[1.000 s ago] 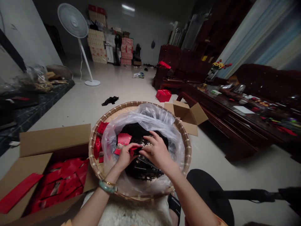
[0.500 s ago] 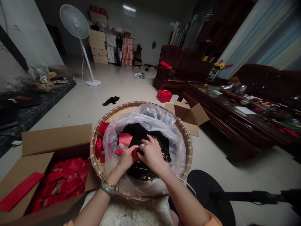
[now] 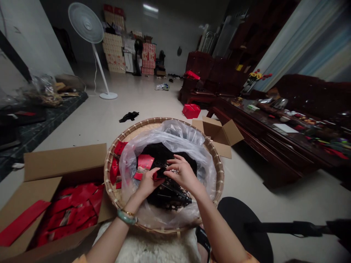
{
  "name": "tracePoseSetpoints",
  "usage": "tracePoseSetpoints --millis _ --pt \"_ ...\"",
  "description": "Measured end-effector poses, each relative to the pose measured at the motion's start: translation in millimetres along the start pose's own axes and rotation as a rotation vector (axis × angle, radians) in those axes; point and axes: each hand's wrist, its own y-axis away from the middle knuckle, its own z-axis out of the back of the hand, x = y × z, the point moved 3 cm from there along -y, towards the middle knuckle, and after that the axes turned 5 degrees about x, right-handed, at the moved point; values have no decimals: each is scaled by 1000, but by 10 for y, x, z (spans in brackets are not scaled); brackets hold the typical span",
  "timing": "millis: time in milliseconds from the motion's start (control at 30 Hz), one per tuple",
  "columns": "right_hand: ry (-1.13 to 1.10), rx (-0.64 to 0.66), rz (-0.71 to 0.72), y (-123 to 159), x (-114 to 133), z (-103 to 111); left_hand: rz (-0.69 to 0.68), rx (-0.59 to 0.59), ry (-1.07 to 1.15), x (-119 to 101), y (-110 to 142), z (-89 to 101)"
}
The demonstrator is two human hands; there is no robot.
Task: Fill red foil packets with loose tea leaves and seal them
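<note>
From my remote seat I look past the work to a white pedestal fan (image 3: 86, 25) standing on the pale tiled floor, with stacked cream cartons (image 3: 113, 49) and red-patterned cartons (image 3: 148, 58) against the far wall. Nearer me, a crumpled black cloth (image 3: 128, 116) and a red box (image 3: 191, 111) lie on the floor, and a small open cardboard box (image 3: 219, 133) sits just beside the basket's far rim. On my right, a long dark wooden worktop (image 3: 274, 155) carries scattered small items and a white sheet (image 3: 282, 126), with a dark wooden sofa (image 3: 203, 69) behind it. Clear bags (image 3: 44, 93) sit on a dark stone ledge (image 3: 24, 135) at left. A pale curtain (image 3: 309, 40) hangs at upper right, and a round black base (image 3: 241, 230) sits at lower right.
</note>
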Motion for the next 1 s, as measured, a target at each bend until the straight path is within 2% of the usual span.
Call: tracePoseSetpoints --millis 100,233,367,433,567,767,1000 --pt "-29 -67 43 -7 -15 13 -20 5 -22 -4 6 -9" --pt "-78 -274 75 4 -125 155 -85 -4 -24 29 15 -12" --pt "97 -393 0 104 -165 306 -124 -39 -59 63 21 -5" --pt "142 -346 64 160 -82 319 -126 -33 -69 42 21 -8" --pt "230 -83 252 205 115 210 -116 26 -35 -53 28 -24" --pt "332 48 237 122 146 64 -86 9 -74 -82 54 -5" --pt "309 187 167 138 170 -88 -68 49 -106 -111 64 -21"
